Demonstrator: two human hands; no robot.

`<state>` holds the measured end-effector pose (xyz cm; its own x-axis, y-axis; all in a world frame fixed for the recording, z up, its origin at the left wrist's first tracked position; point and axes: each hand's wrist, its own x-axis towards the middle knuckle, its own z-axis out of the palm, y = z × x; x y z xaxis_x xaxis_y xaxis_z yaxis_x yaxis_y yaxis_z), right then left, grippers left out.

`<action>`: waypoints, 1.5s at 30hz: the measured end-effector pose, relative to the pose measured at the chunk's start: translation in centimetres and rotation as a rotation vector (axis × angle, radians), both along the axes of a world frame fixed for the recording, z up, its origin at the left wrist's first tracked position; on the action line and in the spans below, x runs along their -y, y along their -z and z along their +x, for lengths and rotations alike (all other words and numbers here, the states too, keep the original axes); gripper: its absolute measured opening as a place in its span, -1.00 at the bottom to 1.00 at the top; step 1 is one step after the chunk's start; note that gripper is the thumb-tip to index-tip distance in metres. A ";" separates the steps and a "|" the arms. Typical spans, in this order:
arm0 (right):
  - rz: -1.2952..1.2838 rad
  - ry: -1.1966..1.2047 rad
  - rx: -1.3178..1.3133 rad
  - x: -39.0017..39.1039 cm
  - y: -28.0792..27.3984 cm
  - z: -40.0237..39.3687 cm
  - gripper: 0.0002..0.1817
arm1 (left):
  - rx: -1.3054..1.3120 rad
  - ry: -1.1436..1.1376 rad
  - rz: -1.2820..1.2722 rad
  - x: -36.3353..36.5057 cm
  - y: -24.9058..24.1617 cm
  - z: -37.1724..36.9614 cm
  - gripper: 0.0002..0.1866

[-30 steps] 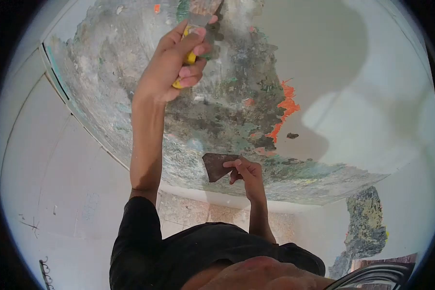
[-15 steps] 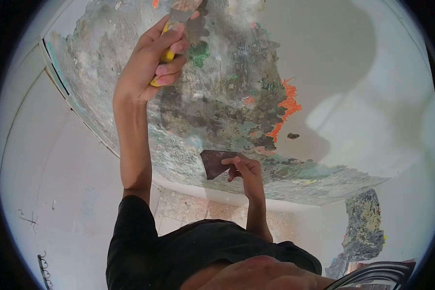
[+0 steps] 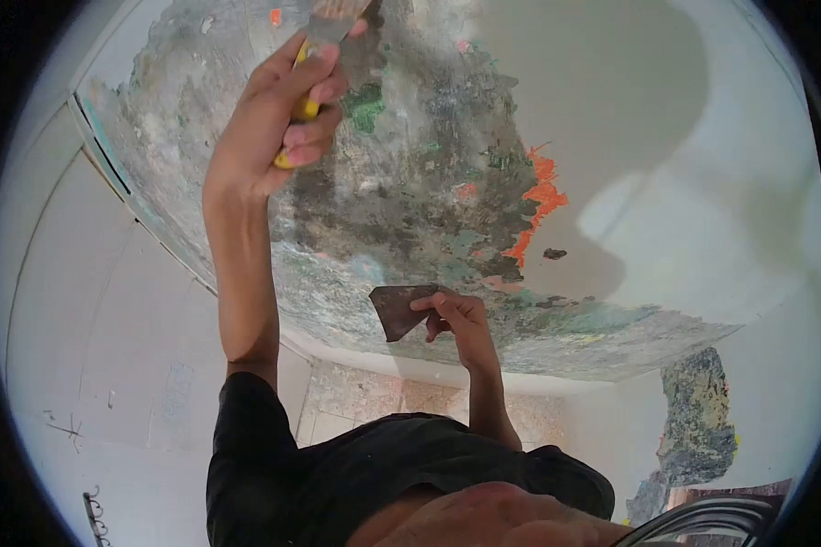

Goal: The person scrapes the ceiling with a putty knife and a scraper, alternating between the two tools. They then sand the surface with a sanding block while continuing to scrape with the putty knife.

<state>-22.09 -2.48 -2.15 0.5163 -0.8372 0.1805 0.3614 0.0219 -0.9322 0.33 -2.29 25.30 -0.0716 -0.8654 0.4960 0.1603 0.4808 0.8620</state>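
Note:
High on the wall, my left hand [image 3: 278,114] is closed around the yellow handle [image 3: 306,108] of a putty knife. Its metal blade [image 3: 328,29] points up at the stripped wall surface [image 3: 410,164]; whether its edge touches cannot be made out. Lower down, my right hand [image 3: 465,321] pinches a dark, flat, four-sided scraper plate [image 3: 397,310] between thumb and fingers. That plate is held out to the left, in front of the wall's lower part.
Smooth pale paint [image 3: 602,91] borders the rough patch on the right, with an orange ragged edge [image 3: 543,196]. A white panel [image 3: 146,328] with hooks [image 3: 93,518] stands left. Below lies a tiled floor [image 3: 347,392]. Another bare patch [image 3: 698,419] marks the right wall.
My left hand and the putty knife sit slightly further left and up in view. My right hand with the plate has shifted a little left. Both grips are the same.

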 end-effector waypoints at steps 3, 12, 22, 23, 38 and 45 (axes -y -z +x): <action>-0.001 0.007 0.017 0.5 0.1 0.5 -0.57 | 0.003 0.021 -0.012 0.4 0.0 -0.3 -0.68; 0.023 0.014 -0.037 0.3 0.3 0.7 -0.56 | -0.026 -0.030 0.008 0.1 -0.2 -2.4 -0.57; 0.004 -0.057 -0.021 -0.3 -0.7 1.7 -0.57 | -0.070 0.021 -0.027 0.7 0.3 -2.3 -0.70; 0.001 -0.054 0.011 -0.4 -0.8 1.6 -0.58 | -0.066 0.036 -0.032 0.7 0.7 -2.5 -0.70; -0.004 -0.016 -0.016 -0.9 -1.3 -0.1 -0.55 | -0.233 0.169 -0.041 1.3 1.3 -3.6 -0.67; 0.002 -0.022 -0.058 -1.0 -0.9 -0.2 -0.55 | -0.230 0.125 -0.029 1.2 0.1 -3.1 -0.69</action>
